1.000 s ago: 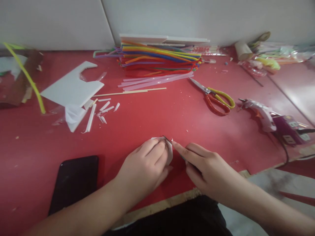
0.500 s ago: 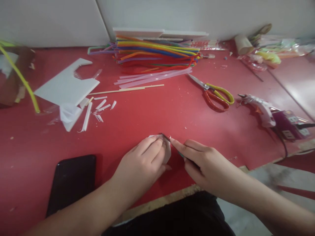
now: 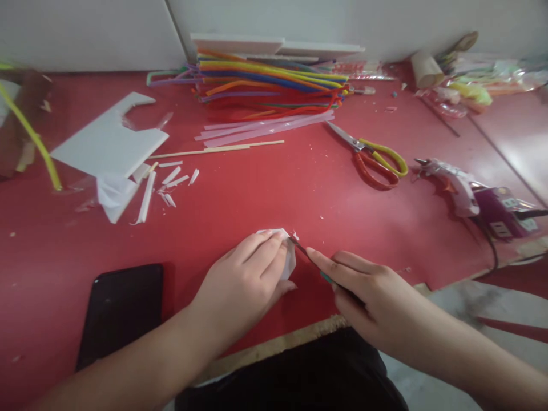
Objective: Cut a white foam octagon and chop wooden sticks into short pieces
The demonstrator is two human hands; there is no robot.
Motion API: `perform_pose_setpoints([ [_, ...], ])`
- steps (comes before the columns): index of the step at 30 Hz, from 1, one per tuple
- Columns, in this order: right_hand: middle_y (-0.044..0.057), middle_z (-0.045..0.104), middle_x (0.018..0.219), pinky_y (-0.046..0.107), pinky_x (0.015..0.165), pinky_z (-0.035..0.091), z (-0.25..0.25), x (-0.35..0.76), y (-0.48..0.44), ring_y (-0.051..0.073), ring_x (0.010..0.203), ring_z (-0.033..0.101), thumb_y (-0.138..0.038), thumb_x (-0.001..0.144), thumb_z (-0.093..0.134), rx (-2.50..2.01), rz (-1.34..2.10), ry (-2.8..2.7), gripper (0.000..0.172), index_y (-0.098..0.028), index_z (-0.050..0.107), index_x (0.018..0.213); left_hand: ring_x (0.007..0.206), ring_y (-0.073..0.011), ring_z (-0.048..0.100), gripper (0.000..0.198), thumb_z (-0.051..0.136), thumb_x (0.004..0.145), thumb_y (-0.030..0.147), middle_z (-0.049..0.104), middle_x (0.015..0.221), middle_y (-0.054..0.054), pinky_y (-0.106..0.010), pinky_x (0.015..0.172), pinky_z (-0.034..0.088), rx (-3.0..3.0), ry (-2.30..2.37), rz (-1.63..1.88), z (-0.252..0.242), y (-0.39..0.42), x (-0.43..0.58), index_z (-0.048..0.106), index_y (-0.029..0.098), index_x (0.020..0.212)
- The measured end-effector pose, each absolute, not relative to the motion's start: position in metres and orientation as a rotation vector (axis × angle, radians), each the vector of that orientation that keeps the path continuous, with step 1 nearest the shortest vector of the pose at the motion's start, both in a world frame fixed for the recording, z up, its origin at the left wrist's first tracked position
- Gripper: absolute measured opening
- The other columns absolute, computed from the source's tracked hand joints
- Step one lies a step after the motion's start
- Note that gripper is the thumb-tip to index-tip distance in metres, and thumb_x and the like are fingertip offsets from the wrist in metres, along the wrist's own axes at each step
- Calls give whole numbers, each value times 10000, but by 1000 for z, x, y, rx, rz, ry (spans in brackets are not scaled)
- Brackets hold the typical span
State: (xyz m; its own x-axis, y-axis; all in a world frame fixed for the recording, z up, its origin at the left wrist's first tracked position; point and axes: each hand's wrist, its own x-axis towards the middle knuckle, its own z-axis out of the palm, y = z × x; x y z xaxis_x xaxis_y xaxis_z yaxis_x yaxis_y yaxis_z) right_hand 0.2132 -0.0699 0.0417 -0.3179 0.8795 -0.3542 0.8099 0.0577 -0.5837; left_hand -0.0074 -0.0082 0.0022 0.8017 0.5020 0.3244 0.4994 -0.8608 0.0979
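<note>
My left hand presses a small white foam board piece onto the red table, fingers together over its top and thumb along the near side. Much of the piece is hidden under the hand; its right edge shows cut corners. My right hand is closed around a utility knife with a bit of teal on its handle, the index finger stretched along it. The blade tip touches the upper right edge of the piece. A tiny white shaving lies beside the tip.
Scissors and a glue gun lie to the right. Colourful pipe cleaners and pink glue sticks are at the back. A cut foam sheet, white scraps and a black phone are left. The table's front edge runs close by.
My right hand has drawn back slightly to the right and down, showing more of the blade. A shaving now sits by the piece's corner. The view has shifted slightly.
</note>
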Motion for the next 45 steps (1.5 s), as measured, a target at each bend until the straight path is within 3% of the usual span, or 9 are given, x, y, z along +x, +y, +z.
perform_pose_setpoints([
  [10,25,576,923,257,619,534,40,225,-86,119,678,608,-121,900,392,-1763,1125,-2191,596,-290,360,1471,1092,-293,635,457,579,909,379,679,1186,-168,-417,955,541,2951,813,515,7,-5,-8,610,34,1207],
  [16,7,570,855,219,563,489,40,229,-74,101,606,544,-136,898,448,-1714,1013,-1949,530,-291,445,1405,992,-313,655,460,537,919,402,691,1122,-178,-439,833,586,2978,816,425,17,-14,-9,626,28,1170],
  [20,10,605,847,237,580,478,42,231,-57,118,633,552,-199,890,506,-1749,915,-1837,453,-236,473,1340,940,-280,661,309,487,941,273,694,1076,-141,-418,780,598,2930,785,370,27,-15,-9,637,85,1134],
  [23,-9,602,757,251,570,455,41,223,-50,122,588,537,-273,868,570,-1796,829,-1836,337,-195,509,1190,1021,-255,650,280,450,939,149,672,1149,-137,-393,839,582,2830,854,460,28,-2,-10,605,108,1168],
  [29,52,627,905,290,598,450,28,186,-59,203,738,622,-294,834,644,-1846,746,-2002,326,-213,445,1079,1142,-242,595,222,461,934,172,658,1173,-108,-430,977,503,2588,1032,551,13,49,-6,602,143,1103],
  [33,46,598,879,309,613,451,23,172,-64,224,760,619,-254,800,679,-1875,603,-2026,391,-206,411,1081,1249,-249,511,260,512,914,214,634,1232,-100,-465,1075,405,2556,896,451,5,75,2,594,144,1150],
  [40,77,608,992,314,592,453,27,199,-70,239,786,637,-298,849,614,-2034,564,-2028,300,-222,432,1075,1359,-250,417,306,475,957,302,563,1373,-109,-466,1111,357,2620,723,409,-5,81,19,605,145,1185],
  [45,78,627,1006,336,654,478,24,228,-81,250,840,644,-365,832,639,-2182,452,-1917,365,-226,454,1115,1432,-268,292,404,463,969,326,418,1506,-88,-506,1141,278,2695,678,236,-7,73,29,514,178,1341],
])
